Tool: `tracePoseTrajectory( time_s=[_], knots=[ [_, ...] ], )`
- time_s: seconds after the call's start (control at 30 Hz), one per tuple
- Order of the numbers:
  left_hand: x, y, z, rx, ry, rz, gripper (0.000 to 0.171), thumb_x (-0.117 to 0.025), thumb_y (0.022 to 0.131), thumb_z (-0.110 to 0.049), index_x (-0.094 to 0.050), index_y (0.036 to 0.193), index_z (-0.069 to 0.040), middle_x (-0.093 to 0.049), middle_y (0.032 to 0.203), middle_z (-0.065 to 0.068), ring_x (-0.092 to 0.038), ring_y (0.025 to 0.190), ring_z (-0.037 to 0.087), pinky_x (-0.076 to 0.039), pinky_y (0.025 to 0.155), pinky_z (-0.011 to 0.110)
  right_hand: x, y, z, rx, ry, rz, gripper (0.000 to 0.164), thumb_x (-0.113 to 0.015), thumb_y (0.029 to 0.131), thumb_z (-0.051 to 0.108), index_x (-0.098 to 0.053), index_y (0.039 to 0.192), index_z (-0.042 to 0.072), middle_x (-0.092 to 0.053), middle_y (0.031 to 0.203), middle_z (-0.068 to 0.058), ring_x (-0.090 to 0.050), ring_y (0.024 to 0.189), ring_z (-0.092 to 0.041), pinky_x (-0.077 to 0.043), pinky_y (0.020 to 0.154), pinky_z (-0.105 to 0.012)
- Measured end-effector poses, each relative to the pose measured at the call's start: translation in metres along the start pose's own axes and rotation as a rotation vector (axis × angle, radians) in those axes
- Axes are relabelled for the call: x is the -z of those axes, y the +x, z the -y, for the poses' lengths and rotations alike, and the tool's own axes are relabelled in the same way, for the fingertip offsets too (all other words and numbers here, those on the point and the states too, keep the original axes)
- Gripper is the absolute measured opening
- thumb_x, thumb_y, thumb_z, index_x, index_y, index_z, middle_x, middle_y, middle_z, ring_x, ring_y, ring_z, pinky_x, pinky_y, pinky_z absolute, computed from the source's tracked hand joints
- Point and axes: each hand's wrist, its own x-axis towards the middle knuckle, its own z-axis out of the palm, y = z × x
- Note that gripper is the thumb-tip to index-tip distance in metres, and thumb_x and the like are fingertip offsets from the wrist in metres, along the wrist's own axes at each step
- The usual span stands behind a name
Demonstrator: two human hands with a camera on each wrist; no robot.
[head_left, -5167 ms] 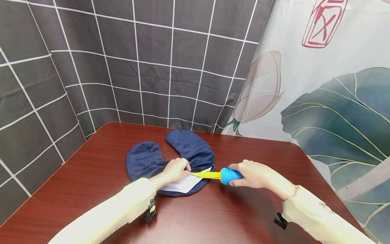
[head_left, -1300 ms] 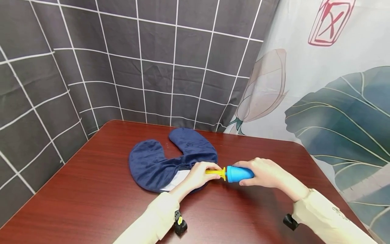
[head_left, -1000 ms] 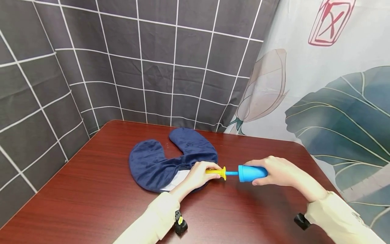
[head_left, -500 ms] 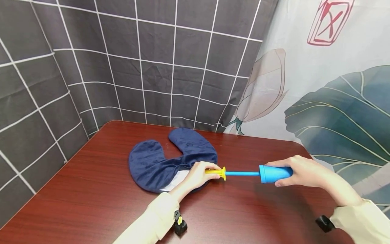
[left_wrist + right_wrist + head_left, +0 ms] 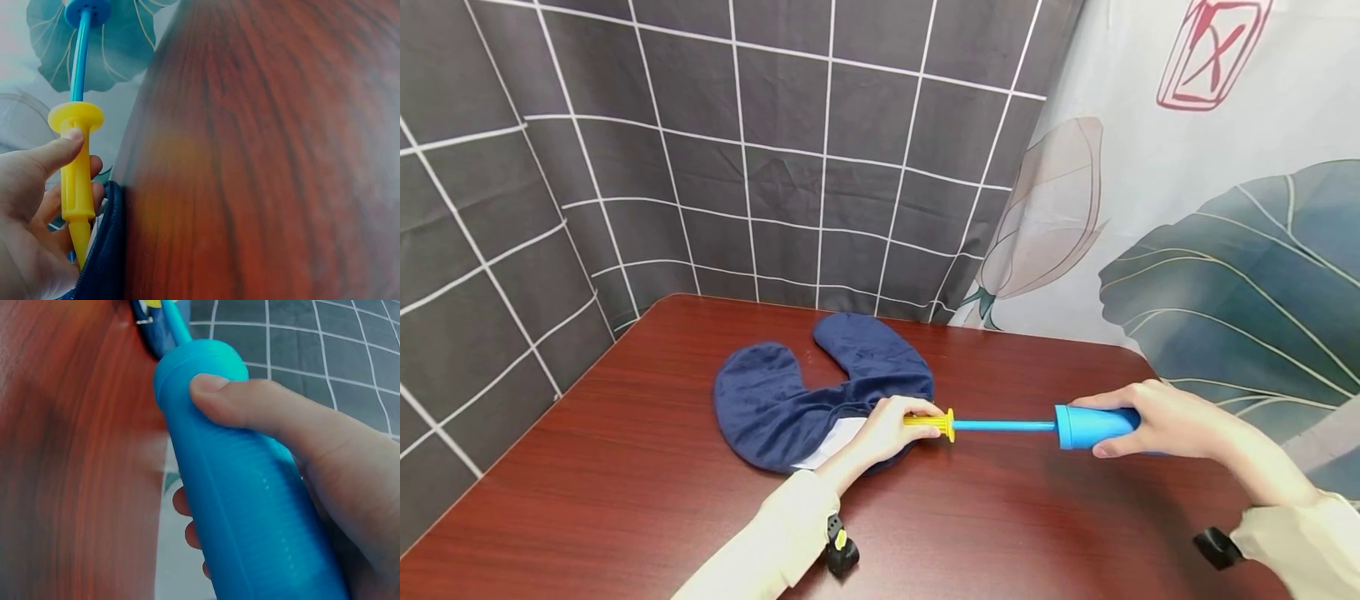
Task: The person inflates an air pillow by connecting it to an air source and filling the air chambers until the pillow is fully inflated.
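Observation:
A hand air pump with a blue barrel (image 5: pixel 1093 427) and a yellow nozzle end (image 5: pixel 77 178) is held between my two hands. Its thin blue rod (image 5: pixel 1003 426) is drawn far out. My left hand (image 5: pixel 891 429) grips the yellow end at the edge of a flat navy U-shaped neck pillow (image 5: pixel 767 408); the left wrist view shows thumb and fingers curled round it. My right hand (image 5: pixel 1172 421) is wrapped round the blue barrel, thumb along its side. White lining (image 5: pixel 835 442) shows at the pillow's opening, beside a zip. The nozzle's tip is hidden in the pillow.
The pillow lies on a reddish-brown wooden table (image 5: pixel 647 433). A dark grey gridded curtain (image 5: pixel 782 167) hangs behind and to the left, and a white curtain with leaf prints (image 5: pixel 1225 275) hangs at the right.
Over the last second my right hand has pulled the blue barrel to the right, lengthening the exposed rod. Earlier my left hand shifted from the pillow's opening onto the yellow end.

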Motion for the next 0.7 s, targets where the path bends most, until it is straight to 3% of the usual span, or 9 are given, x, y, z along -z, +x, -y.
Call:
tracePoseTrajectory(
  time_s=[0.27,0.7],
  knots=[
    [0.000,-0.002,0.000,-0.003,-0.054,-0.006,0.020,-0.076,0.086,-0.020,-0.076,0.104,-0.012,-0.077,0.100,0.003,-0.066,0.094,0.018,-0.048,0.083,0.019,-0.005,0.022,0.017,0.061,0.040,0.016,0.064,-0.078,0.076,0.056,-0.068,0.127,0.019,-0.073,0.104,0.006,-0.055,0.080,0.002,-0.045,0.062,-0.020],
    [0.002,-0.003,0.001,0.028,-0.103,0.001,0.021,-0.075,0.087,-0.019,-0.076,0.106,-0.011,-0.076,0.102,0.004,-0.065,0.095,0.018,-0.048,0.085,0.020,-0.018,0.063,0.044,0.077,0.032,0.082,0.063,-0.079,0.076,0.051,-0.067,0.127,0.015,-0.073,0.104,0.003,-0.060,0.081,-0.005,-0.047,0.064,-0.022]
  ],
)
